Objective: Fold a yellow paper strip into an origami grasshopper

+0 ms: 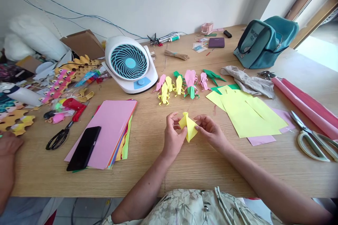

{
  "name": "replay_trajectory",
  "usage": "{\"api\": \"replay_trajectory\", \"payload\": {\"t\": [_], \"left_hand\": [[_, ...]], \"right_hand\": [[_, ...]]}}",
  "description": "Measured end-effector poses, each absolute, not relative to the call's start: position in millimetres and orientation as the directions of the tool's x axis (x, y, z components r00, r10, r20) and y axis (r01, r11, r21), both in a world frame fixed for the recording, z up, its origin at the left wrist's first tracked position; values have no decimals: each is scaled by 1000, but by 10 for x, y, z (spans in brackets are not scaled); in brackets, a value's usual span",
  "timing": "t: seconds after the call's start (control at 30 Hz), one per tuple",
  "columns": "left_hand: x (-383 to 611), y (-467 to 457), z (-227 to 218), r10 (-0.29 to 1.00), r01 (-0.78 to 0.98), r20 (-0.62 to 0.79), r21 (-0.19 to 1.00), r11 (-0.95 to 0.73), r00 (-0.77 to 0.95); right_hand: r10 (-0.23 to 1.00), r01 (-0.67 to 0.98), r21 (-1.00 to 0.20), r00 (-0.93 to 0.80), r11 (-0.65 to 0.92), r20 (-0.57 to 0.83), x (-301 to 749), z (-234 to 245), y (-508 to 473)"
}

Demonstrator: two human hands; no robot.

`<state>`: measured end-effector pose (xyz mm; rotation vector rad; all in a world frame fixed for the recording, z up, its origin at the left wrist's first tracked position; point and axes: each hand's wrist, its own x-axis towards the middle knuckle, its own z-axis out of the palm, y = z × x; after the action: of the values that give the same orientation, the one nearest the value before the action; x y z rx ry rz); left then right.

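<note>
One folded yellow paper (191, 130), long axis pointing toward the paper figures (190, 78), is being held on their near side, left hand (173, 137) and right hand (211, 130) (neither nearer) pinching its opposite edges.

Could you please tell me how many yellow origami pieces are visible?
4: the held piece between left hand and right hand; on the table beyond, a front figure, a second figure behind it, and a third figure to their right. Others may be hidden.
</note>
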<state>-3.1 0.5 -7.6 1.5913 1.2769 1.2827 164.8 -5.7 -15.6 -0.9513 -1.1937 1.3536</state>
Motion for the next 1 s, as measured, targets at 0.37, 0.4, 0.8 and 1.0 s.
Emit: {"api": "replay_trajectory", "payload": {"t": [0.37, 0.4, 0.8, 1.0], "left_hand": [[-163, 60, 47, 619, 644, 674, 272, -715, 402], [-167, 68, 48, 611, 634, 679, 272, -724, 407], [-140, 53, 55, 713, 624, 643, 444, -644, 279], [-101, 37, 37, 753, 556, 607, 546, -627, 252]], "right_hand": [[983, -179, -982, -162, 56, 85, 1646, -117, -78], [981, -178, -983, -176, 51, 83, 1645, -108, -83], [955, -113, -993, -287, 44, 75, 1689, -71, -175], [991, -103, -995, -135, 10, 24, 1621, -188, -133]]}}
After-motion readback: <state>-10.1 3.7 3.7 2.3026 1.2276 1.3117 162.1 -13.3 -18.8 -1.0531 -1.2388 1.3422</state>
